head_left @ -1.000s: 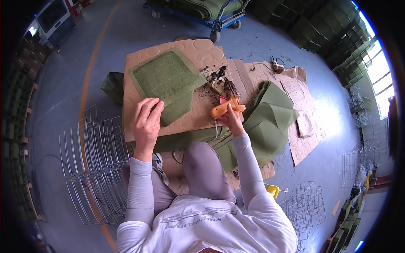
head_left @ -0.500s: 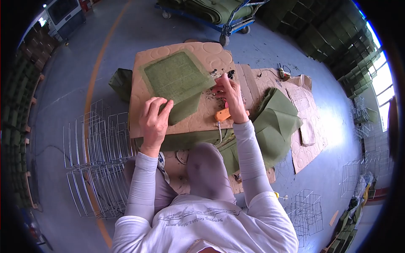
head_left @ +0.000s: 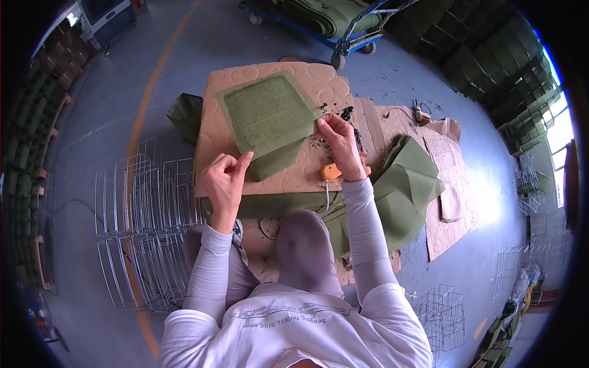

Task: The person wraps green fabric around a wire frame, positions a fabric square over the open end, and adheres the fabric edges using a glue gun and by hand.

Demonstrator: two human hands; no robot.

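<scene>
A green fabric piece with a square, mesh-like panel (head_left: 267,110) lies on a cardboard-covered work surface (head_left: 245,73). Its near left corner is pinched by my left hand (head_left: 226,181), thumb against bent fingers. My right hand (head_left: 339,142) grips the right corner between thumb and fingers. Below the panel, a fold of the same green fabric (head_left: 276,164) hangs toward me. An orange tool (head_left: 331,172) with a pale cord rests on the cardboard beside my right wrist, partly hidden by it. Dark scraps (head_left: 347,114) lie just beyond my right hand.
Loose green fabric (head_left: 402,190) is heaped to the right of the work surface. Wire frames (head_left: 144,233) stand on the floor at the left, and more (head_left: 442,313) at the lower right. A blue cart (head_left: 343,43) holds green rolls at the top.
My right hand has let go of the orange tool and moved to the fabric's right corner, which it now pinches. My left hand stays at the near left corner.
</scene>
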